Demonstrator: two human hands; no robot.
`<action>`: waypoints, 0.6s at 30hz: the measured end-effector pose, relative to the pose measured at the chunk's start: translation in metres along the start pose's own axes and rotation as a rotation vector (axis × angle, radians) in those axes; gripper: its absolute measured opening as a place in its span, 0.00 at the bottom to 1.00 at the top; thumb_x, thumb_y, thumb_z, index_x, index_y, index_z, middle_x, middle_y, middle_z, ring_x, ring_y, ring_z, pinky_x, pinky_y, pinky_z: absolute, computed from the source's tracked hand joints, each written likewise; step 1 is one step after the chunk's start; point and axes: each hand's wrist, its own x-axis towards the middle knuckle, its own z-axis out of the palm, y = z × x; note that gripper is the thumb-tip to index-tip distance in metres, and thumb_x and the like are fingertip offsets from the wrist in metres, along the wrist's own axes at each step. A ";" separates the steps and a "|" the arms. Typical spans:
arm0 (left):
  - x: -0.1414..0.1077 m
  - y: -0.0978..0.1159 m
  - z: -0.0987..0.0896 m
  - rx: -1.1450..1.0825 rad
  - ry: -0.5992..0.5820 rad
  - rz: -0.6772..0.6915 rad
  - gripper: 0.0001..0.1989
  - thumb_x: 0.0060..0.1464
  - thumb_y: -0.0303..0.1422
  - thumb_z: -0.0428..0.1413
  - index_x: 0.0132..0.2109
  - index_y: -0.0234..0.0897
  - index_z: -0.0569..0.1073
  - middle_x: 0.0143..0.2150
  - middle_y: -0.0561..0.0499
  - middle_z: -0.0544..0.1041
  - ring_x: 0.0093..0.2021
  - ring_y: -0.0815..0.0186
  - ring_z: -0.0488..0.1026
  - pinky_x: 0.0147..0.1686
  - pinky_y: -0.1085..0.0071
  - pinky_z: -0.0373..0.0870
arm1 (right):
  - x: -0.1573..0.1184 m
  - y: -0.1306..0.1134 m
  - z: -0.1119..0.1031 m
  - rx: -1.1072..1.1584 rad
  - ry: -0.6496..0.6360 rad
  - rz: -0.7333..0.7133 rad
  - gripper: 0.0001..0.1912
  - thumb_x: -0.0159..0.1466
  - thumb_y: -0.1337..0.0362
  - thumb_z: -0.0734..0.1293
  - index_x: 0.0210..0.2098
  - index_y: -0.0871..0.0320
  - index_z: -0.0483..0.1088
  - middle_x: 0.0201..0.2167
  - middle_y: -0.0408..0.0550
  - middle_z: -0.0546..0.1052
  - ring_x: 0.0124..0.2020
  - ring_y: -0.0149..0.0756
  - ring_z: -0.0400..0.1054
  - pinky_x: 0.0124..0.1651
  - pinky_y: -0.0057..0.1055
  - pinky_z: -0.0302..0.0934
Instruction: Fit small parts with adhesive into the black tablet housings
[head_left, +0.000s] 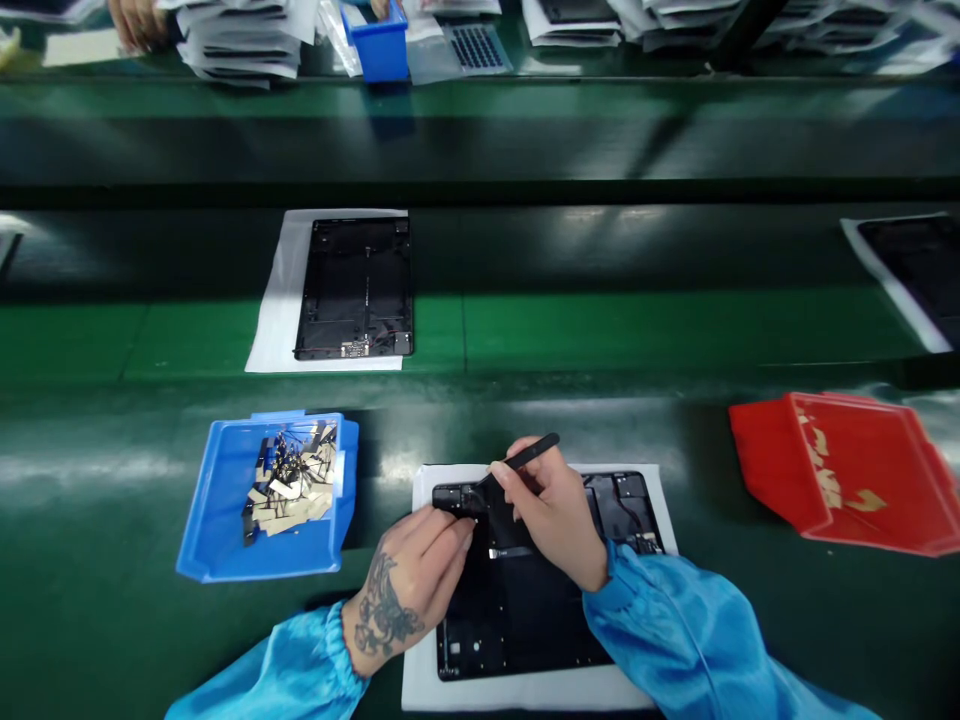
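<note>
A black tablet back housing [525,615] lies on a white sheet [592,690] before me, its inside facing up. My right hand [551,510] pinches a pair of black tweezers [534,451], whose tip points down at the upper left corner of the housing. My left hand [416,570] is at the left edge just below that corner, thumb and fingers drawn together. What lies between those fingers, if anything, is hidden. A small flat cable [511,552] with a pale end shows inside the housing, partly beneath my right hand.
On the left stands a blue bin [202,530] of small beige-and-black parts with thin leads. A red bin [900,500] with beige scraps is on the right. Beyond, a second tablet housing [352,290] sits on the green belt [540,330]. Another person's hand [139,22] shows far back.
</note>
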 end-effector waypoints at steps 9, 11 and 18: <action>-0.001 0.000 -0.001 0.043 0.015 -0.021 0.12 0.58 0.21 0.50 0.49 0.29 0.71 0.40 0.43 0.71 0.38 0.63 0.67 0.37 0.66 0.70 | 0.002 -0.002 0.001 -0.012 0.010 0.003 0.07 0.64 0.60 0.65 0.37 0.55 0.62 0.22 0.38 0.69 0.20 0.27 0.64 0.23 0.23 0.58; -0.001 0.001 -0.001 0.125 0.022 -0.036 0.14 0.58 0.23 0.51 0.51 0.30 0.70 0.41 0.42 0.71 0.39 0.61 0.67 0.37 0.64 0.69 | 0.002 -0.002 0.001 -0.008 0.008 0.005 0.07 0.64 0.60 0.65 0.37 0.55 0.62 0.22 0.38 0.69 0.20 0.28 0.64 0.23 0.23 0.59; 0.003 0.007 0.002 0.390 0.034 -0.072 0.18 0.57 0.30 0.51 0.54 0.27 0.68 0.43 0.39 0.69 0.42 0.55 0.66 0.38 0.58 0.69 | 0.001 -0.002 0.001 -0.004 0.013 0.006 0.08 0.64 0.59 0.65 0.37 0.56 0.62 0.23 0.39 0.71 0.21 0.29 0.66 0.23 0.23 0.60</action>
